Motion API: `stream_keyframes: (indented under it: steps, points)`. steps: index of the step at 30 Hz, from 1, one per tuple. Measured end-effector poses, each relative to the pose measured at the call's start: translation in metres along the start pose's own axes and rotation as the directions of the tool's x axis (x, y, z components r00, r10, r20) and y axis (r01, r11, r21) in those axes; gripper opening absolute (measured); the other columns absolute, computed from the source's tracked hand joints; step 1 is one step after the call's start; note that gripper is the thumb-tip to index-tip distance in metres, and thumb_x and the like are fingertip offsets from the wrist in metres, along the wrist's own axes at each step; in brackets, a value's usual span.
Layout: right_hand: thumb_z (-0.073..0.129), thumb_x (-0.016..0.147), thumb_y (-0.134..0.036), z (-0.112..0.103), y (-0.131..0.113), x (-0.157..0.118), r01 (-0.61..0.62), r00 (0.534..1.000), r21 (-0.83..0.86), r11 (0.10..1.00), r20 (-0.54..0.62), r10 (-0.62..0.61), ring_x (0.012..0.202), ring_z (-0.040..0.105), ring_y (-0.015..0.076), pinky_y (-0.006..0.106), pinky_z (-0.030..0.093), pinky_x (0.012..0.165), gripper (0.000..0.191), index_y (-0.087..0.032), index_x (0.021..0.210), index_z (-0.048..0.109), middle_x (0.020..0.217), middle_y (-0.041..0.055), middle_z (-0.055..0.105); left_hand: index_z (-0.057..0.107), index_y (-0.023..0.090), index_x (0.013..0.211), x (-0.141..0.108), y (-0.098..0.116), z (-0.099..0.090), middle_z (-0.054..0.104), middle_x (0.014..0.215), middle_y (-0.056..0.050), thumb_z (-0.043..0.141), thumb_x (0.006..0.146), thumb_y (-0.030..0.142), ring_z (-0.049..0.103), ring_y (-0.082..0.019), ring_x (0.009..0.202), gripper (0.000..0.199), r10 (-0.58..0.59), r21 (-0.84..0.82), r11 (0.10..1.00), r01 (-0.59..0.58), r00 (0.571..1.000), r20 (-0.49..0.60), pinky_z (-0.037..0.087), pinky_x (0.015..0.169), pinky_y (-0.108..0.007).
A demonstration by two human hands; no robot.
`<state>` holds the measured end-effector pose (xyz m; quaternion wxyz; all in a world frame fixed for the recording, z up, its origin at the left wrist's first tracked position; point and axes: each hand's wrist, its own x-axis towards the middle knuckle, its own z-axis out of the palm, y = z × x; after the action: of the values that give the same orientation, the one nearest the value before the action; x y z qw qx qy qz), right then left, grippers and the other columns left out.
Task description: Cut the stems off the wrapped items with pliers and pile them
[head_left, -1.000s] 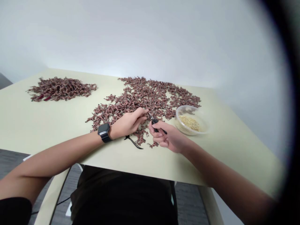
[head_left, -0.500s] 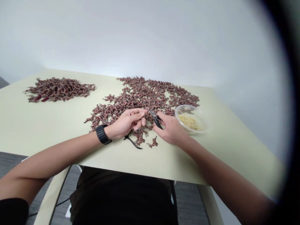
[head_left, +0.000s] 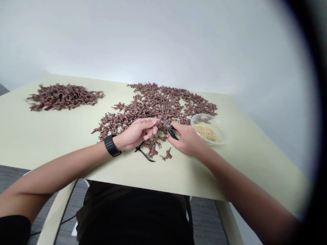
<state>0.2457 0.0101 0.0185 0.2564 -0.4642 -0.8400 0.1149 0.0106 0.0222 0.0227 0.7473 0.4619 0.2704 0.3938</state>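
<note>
Seated view over a pale green surface (head_left: 43,143), left to right. Far left: a compact heap of dark reddish dried plant pieces (head_left: 63,97), well apart from the rest and apparently gathered. Centre: a much wider scattered layer of similar pieces (head_left: 158,103), which appears to be the larger share and remains spread out. The left hand (head_left: 135,132), with a black wristwatch (head_left: 111,145) at its wrist, rests on the near edge of this layer, its fingers curled and its thumb drawn in; whether they pinch a small piece cannot be told. Just below it lies a thin black strand (head_left: 144,154). The right hand (head_left: 187,139) is closed around small black-handled snips (head_left: 171,132), just beside the left fingertips. The long axis of the snips runs diagonally, with the tips pointing up and left toward the left hand. Far right: a clear plastic bowl (head_left: 220,131) holds pale grains (head_left: 205,133).
</note>
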Motion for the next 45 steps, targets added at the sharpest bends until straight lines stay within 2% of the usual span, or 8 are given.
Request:
stream_keyframes:
  steps: [18, 24, 28, 31, 33, 36, 41, 45]
  points:
    - [0.058, 0.086, -0.032, -0.003, -0.003, 0.000, -0.033, 0.999, 0.022, 0.999, 0.038, 0.032, 0.058, 0.044, 0.0137, 0.028, 0.028, 0.059, 0.022, -0.023, 0.078, 0.040, 0.066, -0.0030, 0.051, 0.067, 0.012, 0.111, 0.000, 0.002, 0.001, 0.064, 0.076, -0.001, 0.066, 0.096, 0.032, 0.038, -0.003, 0.045, 0.025, -0.008, 0.005, 1.000, 0.008, 1.000, -0.008, 0.034, 0.051, -0.021]
    - [0.057, 0.084, -0.030, -0.001, -0.012, 0.000, -0.170, 0.978, 0.232, 0.958, 0.160, 0.135, 0.058, 0.039, 0.0126, 0.028, 0.026, 0.057, 0.020, -0.022, 0.074, 0.042, 0.063, -0.0045, 0.044, 0.055, 0.017, 0.117, -0.002, -0.005, 0.003, 0.067, 0.075, -0.001, 0.065, 0.097, 0.041, 0.045, -0.006, 0.047, 0.033, 0.122, 0.230, 0.965, -0.129, 0.991, 0.047, 0.032, 0.048, -0.020]
    - [0.053, 0.085, -0.033, -0.002, -0.023, -0.001, -0.461, 0.874, 0.605, 0.649, 0.437, 0.213, 0.055, 0.025, 0.0111, 0.026, 0.019, 0.048, 0.017, -0.023, 0.076, 0.042, 0.065, -0.0054, 0.032, 0.050, 0.020, 0.122, -0.004, -0.007, -0.001, 0.068, 0.078, -0.001, 0.059, 0.101, 0.039, 0.051, -0.009, 0.053, 0.029, 0.284, 0.577, 0.768, -0.278, 0.955, 0.082, 0.037, 0.053, -0.021]
    - [0.053, 0.086, -0.039, -0.008, -0.025, -0.001, -0.703, 0.705, 0.657, 0.273, 0.695, 0.140, 0.055, 0.009, 0.0111, 0.026, 0.005, 0.045, 0.021, -0.024, 0.079, 0.040, 0.067, -0.0069, 0.020, 0.061, 0.020, 0.120, -0.004, -0.004, -0.009, 0.071, 0.089, -0.006, 0.063, 0.098, 0.031, 0.061, -0.014, 0.070, 0.025, 0.378, 0.812, 0.484, -0.326, 0.915, 0.143, 0.044, 0.066, -0.024]
    - [0.052, 0.086, -0.041, -0.012, -0.024, -0.001, -0.745, 0.661, 0.643, 0.179, 0.746, 0.072, 0.056, 0.007, 0.0114, 0.026, 0.003, 0.045, 0.023, -0.024, 0.078, 0.040, 0.068, -0.0069, 0.019, 0.065, 0.021, 0.120, -0.003, -0.002, -0.012, 0.072, 0.097, -0.008, 0.066, 0.095, 0.029, 0.064, -0.016, 0.077, 0.026, 0.388, 0.851, 0.411, -0.326, 0.908, 0.160, 0.045, 0.070, -0.025]
    - [0.051, 0.088, -0.041, -0.011, -0.021, 0.000, -0.689, 0.717, 0.663, 0.293, 0.684, 0.135, 0.056, 0.011, 0.0117, 0.026, 0.007, 0.045, 0.022, -0.024, 0.078, 0.040, 0.067, -0.0064, 0.021, 0.060, 0.021, 0.126, -0.002, -0.001, -0.008, 0.071, 0.089, -0.006, 0.063, 0.098, 0.032, 0.062, -0.014, 0.067, 0.030, 0.368, 0.766, 0.559, -0.316, 0.923, 0.113, 0.044, 0.062, -0.023]
    - [0.056, 0.087, -0.033, -0.002, -0.016, 0.001, -0.268, 0.963, 0.381, 0.885, 0.135, 0.234, 0.060, 0.036, 0.0136, 0.028, 0.025, 0.054, 0.019, -0.023, 0.077, 0.044, 0.066, -0.0033, 0.042, 0.055, 0.016, 0.121, 0.002, -0.004, -0.001, 0.068, 0.076, -0.002, 0.062, 0.099, 0.043, 0.051, -0.007, 0.048, 0.035, 0.216, 0.367, 0.907, -0.209, 0.976, 0.021, 0.038, 0.048, -0.019]
    - [0.058, 0.088, -0.035, 0.000, -0.008, 0.000, -0.157, 0.988, 0.128, 0.979, 0.027, 0.155, 0.056, 0.040, 0.0128, 0.029, 0.026, 0.057, 0.021, -0.023, 0.079, 0.043, 0.061, -0.0049, 0.045, 0.060, 0.013, 0.121, 0.003, -0.003, -0.003, 0.067, 0.077, -0.001, 0.067, 0.096, 0.040, 0.048, -0.005, 0.048, 0.037, 0.105, 0.164, 0.981, -0.104, 0.994, 0.002, 0.039, 0.048, -0.018]
